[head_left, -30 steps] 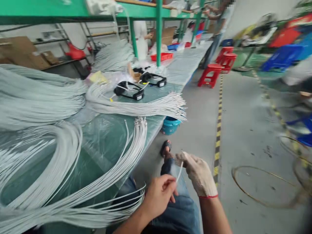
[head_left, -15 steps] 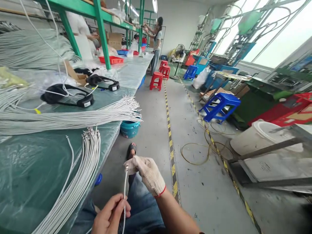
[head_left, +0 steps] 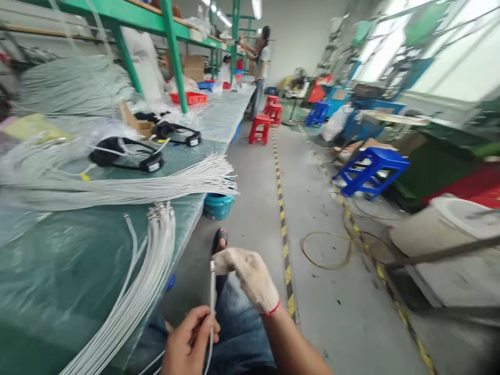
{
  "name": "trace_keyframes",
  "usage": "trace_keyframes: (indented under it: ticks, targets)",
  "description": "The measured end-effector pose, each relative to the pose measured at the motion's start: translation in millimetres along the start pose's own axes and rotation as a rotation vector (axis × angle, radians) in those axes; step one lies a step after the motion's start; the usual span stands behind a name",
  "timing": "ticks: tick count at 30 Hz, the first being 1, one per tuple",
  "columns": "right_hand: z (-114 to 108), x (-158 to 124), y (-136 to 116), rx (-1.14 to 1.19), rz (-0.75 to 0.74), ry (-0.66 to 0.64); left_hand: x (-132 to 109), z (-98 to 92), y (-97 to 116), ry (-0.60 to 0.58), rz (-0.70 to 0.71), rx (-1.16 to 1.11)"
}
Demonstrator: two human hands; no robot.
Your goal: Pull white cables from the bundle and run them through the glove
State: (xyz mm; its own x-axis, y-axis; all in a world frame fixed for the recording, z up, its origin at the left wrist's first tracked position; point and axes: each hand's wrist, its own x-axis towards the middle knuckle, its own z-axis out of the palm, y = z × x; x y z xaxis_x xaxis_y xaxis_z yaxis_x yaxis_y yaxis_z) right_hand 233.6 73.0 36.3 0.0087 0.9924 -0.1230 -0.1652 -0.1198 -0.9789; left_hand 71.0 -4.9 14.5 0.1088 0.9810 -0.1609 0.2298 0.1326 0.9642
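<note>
My bare left hand (head_left: 189, 341) pinches a thin white cable (head_left: 212, 297) low over my lap. My right hand (head_left: 248, 276), in a white knit glove with a red cuff, is closed on the cable's top end, where a small metal tip shows. The cable runs upright between the two hands. Left of them, a bundle of white cables with metal ends (head_left: 148, 271) lies on the green table (head_left: 78, 271). A second, fanned bundle (head_left: 156, 185) lies across the table farther back.
Two black headband-like devices (head_left: 125, 155) and a cardboard box sit farther along the table. A teal bucket (head_left: 217, 205) stands under its edge. Red stools (head_left: 261, 129), a blue stool (head_left: 369, 169), wire loops (head_left: 326, 250) and a white bin stand on the floor. A person works at the far bench.
The view swung right from the table to the aisle, then back left a little. My hands brought the cable upright, the gloved right hand on its top end.
</note>
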Motion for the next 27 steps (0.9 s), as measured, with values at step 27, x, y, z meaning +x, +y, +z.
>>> trace_keyframes:
  ticks: [27]
  targets:
    - [3.9, 20.1, 33.6, -0.908, -0.038, -0.054, -59.0, -141.4, -12.2, 0.516, 0.525, 1.419]
